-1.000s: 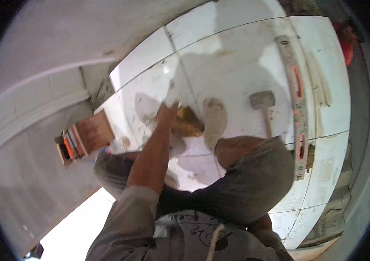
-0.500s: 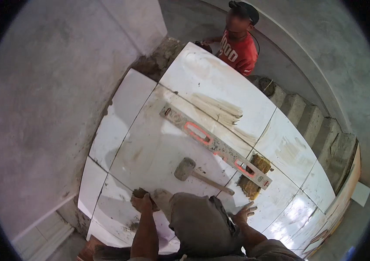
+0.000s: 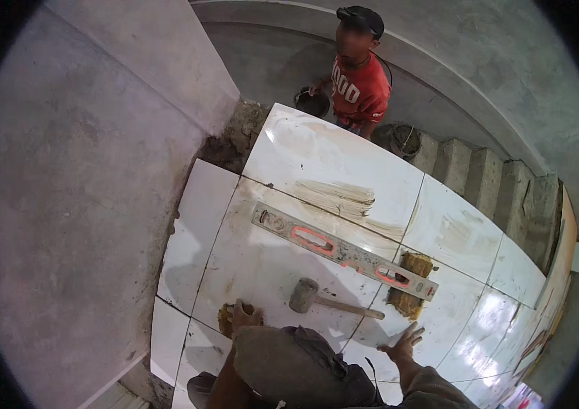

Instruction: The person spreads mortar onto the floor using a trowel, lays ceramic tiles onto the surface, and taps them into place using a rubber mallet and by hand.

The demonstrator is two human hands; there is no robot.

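Observation:
My left hand [image 3: 246, 317] rests on the white tile with its fingers bent against a small brownish-yellow sponge [image 3: 225, 320]; part of the sponge is hidden by the hand. Farther right, my right hand [image 3: 403, 343] lies on the tiles, fingers spread and holding nothing. Between the hands is a mallet [image 3: 304, 296] with a dark head and a wooden handle pointing right. Beyond it a long spirit level [image 3: 344, 253] with orange-rimmed openings lies slantwise. Its right end lies across a yellow-brown, sponge-like block [image 3: 409, 304].
White tiles [image 3: 330, 153] smeared with brown grout cover the raised surface. A person in a red shirt [image 3: 361, 85] stands beyond its far edge, holding a black bucket [image 3: 312, 103]. Concrete steps [image 3: 483, 170] descend at the right. A rough grey wall [image 3: 92, 184] borders the left.
My left hand has slid forward over the tile with the sponge. My view has shifted, and the other person's bucket shows more fully. Level and mallet stay put on the tiles.

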